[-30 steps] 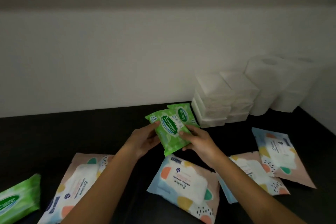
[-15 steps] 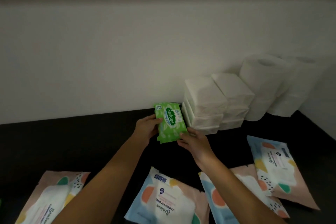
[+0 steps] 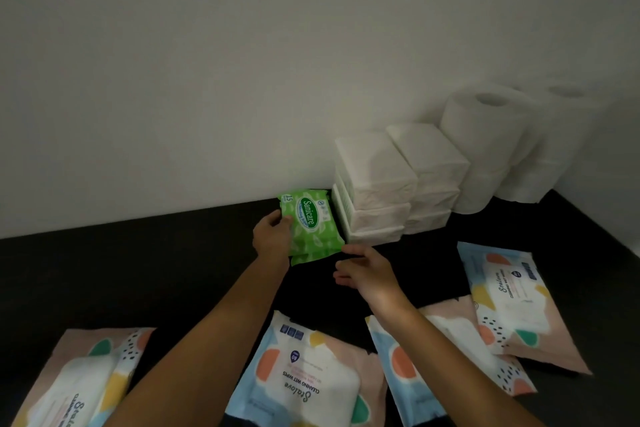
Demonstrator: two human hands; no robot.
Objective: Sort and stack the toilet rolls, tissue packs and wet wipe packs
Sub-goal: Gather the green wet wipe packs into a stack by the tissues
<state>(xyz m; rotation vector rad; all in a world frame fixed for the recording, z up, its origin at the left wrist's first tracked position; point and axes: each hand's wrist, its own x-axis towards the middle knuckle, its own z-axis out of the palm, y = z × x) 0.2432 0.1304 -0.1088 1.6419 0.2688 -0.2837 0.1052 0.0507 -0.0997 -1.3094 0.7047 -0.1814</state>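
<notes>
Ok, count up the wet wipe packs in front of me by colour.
Pastel packs: 4
Green packs: 2, stacked
Total: 6

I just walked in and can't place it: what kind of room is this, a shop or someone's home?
Probably a home, a plain corner used for sorting household supplies, though I can't be sure. A dark surface meets a bare white wall, with toilet rolls, tissue packs and wet wipe packs laid out.
</notes>
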